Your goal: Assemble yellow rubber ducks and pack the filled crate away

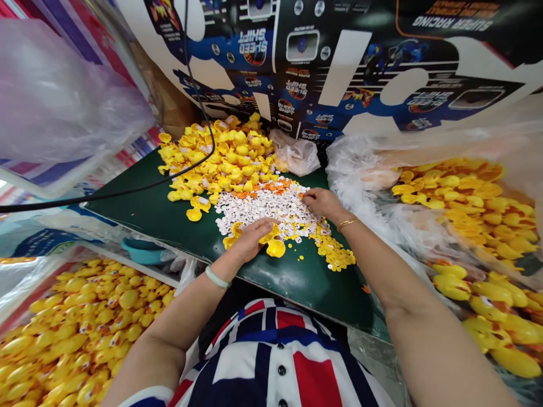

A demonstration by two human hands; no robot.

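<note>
My left hand [253, 237] is closed on a yellow toy duck shell [275, 247], a hollow piece whose rounded end shows past the fingertips. Another yellow shell piece [231, 236] shows on the other side of that hand; whether it is held or lies on the table cannot be seen. Over the right part of a spread of small white pieces with dark dots [258, 210], my right hand [321, 203] has its fingers pinched together. What is between those fingertips is too small to make out. Orange pieces [280, 185] lie among the white ones, and small yellow pieces [335, 251] lie nearer me.
A heap of yellow shells [229, 152] covers the back of the green table [280, 282]. Finished-looking ducks [97, 316] fill a bin at left. Clear bags with yellow parts [470, 198] stand at right. A black cable [139, 191] hangs across the left side; printed cardboard [305, 68] stands behind.
</note>
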